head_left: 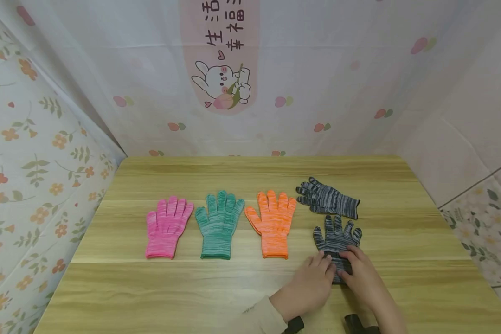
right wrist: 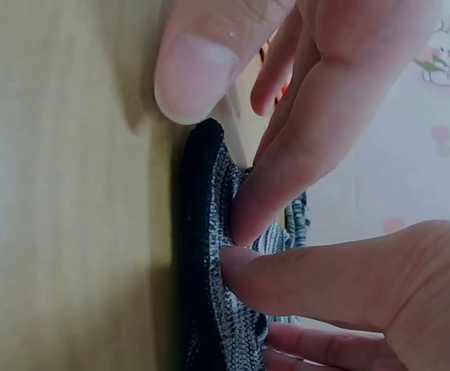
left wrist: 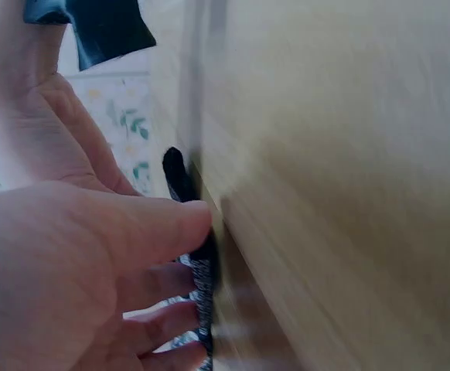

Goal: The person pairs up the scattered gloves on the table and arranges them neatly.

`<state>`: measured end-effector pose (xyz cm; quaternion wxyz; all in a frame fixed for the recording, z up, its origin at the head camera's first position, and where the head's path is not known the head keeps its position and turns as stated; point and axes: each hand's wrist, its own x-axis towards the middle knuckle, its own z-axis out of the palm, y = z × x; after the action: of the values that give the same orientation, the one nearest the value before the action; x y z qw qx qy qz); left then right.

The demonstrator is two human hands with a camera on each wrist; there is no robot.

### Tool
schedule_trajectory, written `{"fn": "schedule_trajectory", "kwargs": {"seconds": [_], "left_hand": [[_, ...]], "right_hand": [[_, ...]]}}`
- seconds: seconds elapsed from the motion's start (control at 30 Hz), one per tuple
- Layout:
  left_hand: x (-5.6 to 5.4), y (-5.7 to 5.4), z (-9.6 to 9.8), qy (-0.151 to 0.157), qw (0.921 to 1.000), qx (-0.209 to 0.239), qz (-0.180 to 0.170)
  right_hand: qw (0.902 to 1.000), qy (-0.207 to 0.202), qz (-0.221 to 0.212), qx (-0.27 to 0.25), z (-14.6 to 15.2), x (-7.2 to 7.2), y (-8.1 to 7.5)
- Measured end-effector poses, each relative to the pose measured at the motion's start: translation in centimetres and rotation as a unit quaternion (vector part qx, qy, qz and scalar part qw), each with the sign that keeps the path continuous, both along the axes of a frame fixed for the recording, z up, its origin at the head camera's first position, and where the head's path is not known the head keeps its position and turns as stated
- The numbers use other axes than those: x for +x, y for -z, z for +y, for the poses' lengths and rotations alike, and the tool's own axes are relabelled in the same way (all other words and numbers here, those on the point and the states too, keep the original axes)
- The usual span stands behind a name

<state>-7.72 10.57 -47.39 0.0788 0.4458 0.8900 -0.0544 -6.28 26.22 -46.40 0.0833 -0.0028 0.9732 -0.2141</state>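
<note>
A grey-and-black striped knit glove (head_left: 337, 237) lies palm-down or palm-up, I cannot tell which, with its fingers pointing away from me. My left hand (head_left: 311, 285) rests on the left side of its cuff, fingers fairly straight. On the other side, my right hand (head_left: 365, 278) touches the glove with fingertips and thumb. The right wrist view shows the right thumb (right wrist: 287, 282) pressing on the knit beside the dark cuff edge (right wrist: 198, 178). In the left wrist view, the left thumb (left wrist: 163, 224) reaches to the cuff edge, with the fingers along the glove's side.
Another grey-and-black glove (head_left: 329, 198) lies sideways just behind. Leftward, an orange glove (head_left: 274, 225), a green glove (head_left: 218, 227) and a pink glove (head_left: 169, 227) form a row on the wooden table (head_left: 171, 292). Patterned curtains (head_left: 338, 83) hang behind and at the sides.
</note>
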Motion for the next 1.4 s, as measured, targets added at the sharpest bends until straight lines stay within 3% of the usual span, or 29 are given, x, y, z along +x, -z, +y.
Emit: {"fn": "schedule_trajectory", "kwargs": {"seconds": [0.17, 0.43, 0.7, 0.9, 1.13, 1.4], "left_hand": [[-1.2, 0.3, -0.2, -0.024, 0.9992, 0.026, -0.020], [-2.9, 0.8, 0.0, -0.046, 0.9983, 0.036, -0.007], [-4.7, 1.0, 0.2, -0.067, 0.9887, 0.088, -0.102], [-5.0, 1.3, 0.3, -0.066, 0.9841, 0.118, -0.115], [-5.3, 2.3, 0.3, -0.072, 0.9752, 0.165, -0.128], [-5.3, 2.4, 0.0, -0.073, 0.9682, 0.195, -0.138]], "right_hand": [[0.9998, -0.006, 0.013, -0.013, 0.1, -1.3, 0.2], [0.9981, -0.017, 0.028, -0.052, 0.7, -3.1, 0.6], [0.9946, -0.022, 0.028, -0.097, 2.5, -4.5, 1.1], [0.9925, -0.034, 0.047, -0.108, 3.5, -4.7, 1.3], [0.9880, -0.036, 0.031, -0.147, 3.9, -4.9, 1.4], [0.9855, -0.021, 0.018, -0.167, 3.9, -4.8, 1.6]]}}
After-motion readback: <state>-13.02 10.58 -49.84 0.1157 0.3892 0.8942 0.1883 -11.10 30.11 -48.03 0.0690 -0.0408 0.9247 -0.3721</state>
